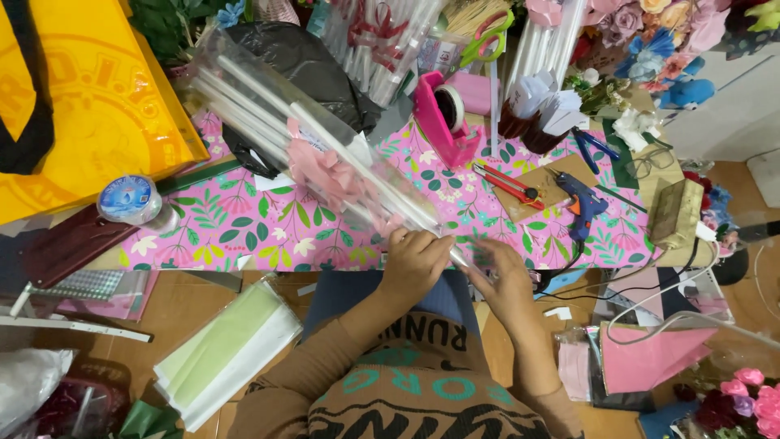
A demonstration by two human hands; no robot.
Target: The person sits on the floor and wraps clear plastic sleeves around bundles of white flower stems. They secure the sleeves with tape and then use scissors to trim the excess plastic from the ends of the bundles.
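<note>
Bundle: long clear plastic sleeve of white sticks with pink paper flowers inside [325,154], slanting from upper left down to the hands above the pink floral table cover [244,219].
Left hand [414,260]: fingers curled and pressed together around the bundle's lower end.
Right hand [508,280]: just beside the left, fingertips pinching the clear wrap at the tip.
Behind bundle: crumpled black plastic bag [301,57].
Right of hands: blue glue gun [581,203], red utility knife [504,183], magenta tape dispenser [443,118].
Far left: yellow bag [89,106], round clear tub with blue lid [130,199].
Lower left: pale green and white folded paper stack [227,354].
</note>
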